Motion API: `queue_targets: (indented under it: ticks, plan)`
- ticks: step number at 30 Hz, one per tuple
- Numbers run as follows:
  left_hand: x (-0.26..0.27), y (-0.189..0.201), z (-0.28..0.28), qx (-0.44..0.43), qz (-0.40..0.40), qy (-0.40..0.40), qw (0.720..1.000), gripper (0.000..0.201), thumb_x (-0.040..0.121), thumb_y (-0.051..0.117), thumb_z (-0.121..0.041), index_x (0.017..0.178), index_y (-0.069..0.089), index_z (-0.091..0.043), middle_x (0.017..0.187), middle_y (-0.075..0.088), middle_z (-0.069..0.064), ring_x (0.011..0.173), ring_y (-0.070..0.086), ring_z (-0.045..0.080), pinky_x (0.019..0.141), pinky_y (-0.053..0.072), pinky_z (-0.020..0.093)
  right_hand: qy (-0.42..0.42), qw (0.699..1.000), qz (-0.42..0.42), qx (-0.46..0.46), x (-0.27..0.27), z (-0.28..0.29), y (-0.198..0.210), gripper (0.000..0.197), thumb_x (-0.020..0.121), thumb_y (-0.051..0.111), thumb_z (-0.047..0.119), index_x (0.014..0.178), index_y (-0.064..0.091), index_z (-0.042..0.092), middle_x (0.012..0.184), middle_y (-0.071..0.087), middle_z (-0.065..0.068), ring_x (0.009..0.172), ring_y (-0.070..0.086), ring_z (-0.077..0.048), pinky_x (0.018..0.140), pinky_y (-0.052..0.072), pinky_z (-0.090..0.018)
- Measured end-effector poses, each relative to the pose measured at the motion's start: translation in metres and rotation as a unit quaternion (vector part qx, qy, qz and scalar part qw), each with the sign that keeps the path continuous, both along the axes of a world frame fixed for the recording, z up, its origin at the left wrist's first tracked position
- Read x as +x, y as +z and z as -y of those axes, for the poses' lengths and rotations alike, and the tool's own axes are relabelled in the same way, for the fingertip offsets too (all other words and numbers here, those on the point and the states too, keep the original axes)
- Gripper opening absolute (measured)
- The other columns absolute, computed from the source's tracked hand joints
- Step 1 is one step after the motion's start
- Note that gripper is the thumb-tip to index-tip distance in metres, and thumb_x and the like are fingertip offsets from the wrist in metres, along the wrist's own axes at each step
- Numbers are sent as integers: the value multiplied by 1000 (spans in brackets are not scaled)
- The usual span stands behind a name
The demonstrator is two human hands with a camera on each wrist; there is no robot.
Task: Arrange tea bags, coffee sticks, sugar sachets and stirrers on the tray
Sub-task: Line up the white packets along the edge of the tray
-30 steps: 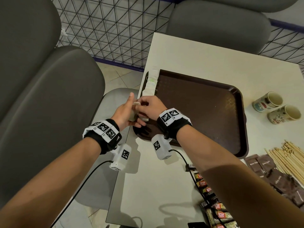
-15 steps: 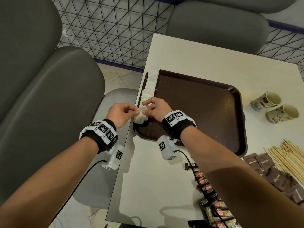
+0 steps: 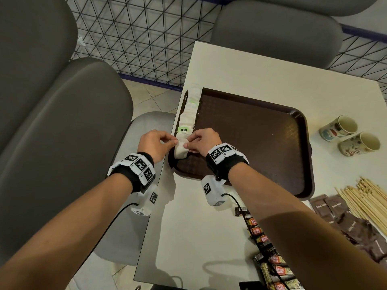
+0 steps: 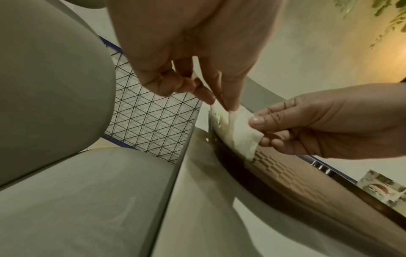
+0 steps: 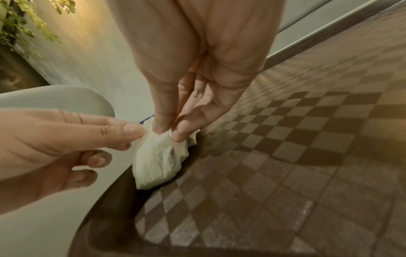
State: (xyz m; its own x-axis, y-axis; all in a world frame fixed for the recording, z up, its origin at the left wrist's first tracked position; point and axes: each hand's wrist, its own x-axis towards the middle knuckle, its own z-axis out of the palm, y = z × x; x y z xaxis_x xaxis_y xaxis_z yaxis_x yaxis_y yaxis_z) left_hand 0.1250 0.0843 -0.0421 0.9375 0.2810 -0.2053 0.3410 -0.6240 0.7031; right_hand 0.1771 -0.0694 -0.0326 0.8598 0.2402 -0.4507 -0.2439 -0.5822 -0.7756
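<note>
A dark brown tray [image 3: 261,143] lies on the white table. A row of white tea bags [image 3: 189,110] runs along the tray's left rim. At the near end of that row, both hands hold one white tea bag [image 3: 180,150] [image 4: 237,132] [image 5: 158,156] at the tray's near-left corner. My left hand [image 3: 156,144] pinches its left edge between thumb and forefinger. My right hand [image 3: 204,142] pinches its top right edge. The bag's lower end touches the tray floor [image 5: 285,156].
Two paper cups [image 3: 348,135] lie on their sides right of the tray. Wooden stirrers [image 3: 364,199], brown sugar sachets [image 3: 345,218] and a strip of coffee sticks [image 3: 270,254] lie at the table's near right. Grey chairs [image 3: 52,122] stand left and behind.
Both hands have lowered the tea bag from above the table edge onto the tray's near-left corner, at the end of the row. The left thumb no longer points up.
</note>
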Motion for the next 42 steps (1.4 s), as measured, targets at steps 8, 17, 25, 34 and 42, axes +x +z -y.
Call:
queue_targets:
  ticks: [8,17,25,34,42]
  plan:
    - [8,-5,1,0,-11,17,1000,10,88,66,-28,90,71,-20,87,66,-5,84,59,12,73,37,20,-4,999,33,-28,1,-5,-3,16,73,75,0,84,67,9,65,65,-6,68,68,-22,78,59,-39]
    - [9,-5,5,-7,-35,29,999,5,89,65,-31,89,66,-26,81,61,-6,78,54,12,70,37,22,-1,997,56,-52,-1,-5,-5,18,73,73,4,85,64,15,75,71,-9,61,63,-14,77,58,-33]
    - [3,4,7,-27,-16,29,999,18,85,70,-32,101,67,-25,83,62,-8,78,56,10,71,40,23,-6,993,92,-76,-2,10,6,19,75,77,20,90,68,13,62,55,11,61,52,-1,62,43,-16]
    - [-28,22,44,-94,0,-32,995,24,78,77,-23,98,64,-24,83,60,-8,72,54,8,74,46,23,45,988,85,-120,-38,51,28,17,75,77,24,89,68,21,84,67,1,79,61,-10,62,43,-16]
    - [-73,35,98,-85,-57,-219,970,31,75,79,-23,102,65,-24,89,66,-7,76,60,3,80,52,21,79,981,52,-170,-87,105,37,23,71,79,28,91,70,22,82,64,6,75,59,-10,55,42,-16]
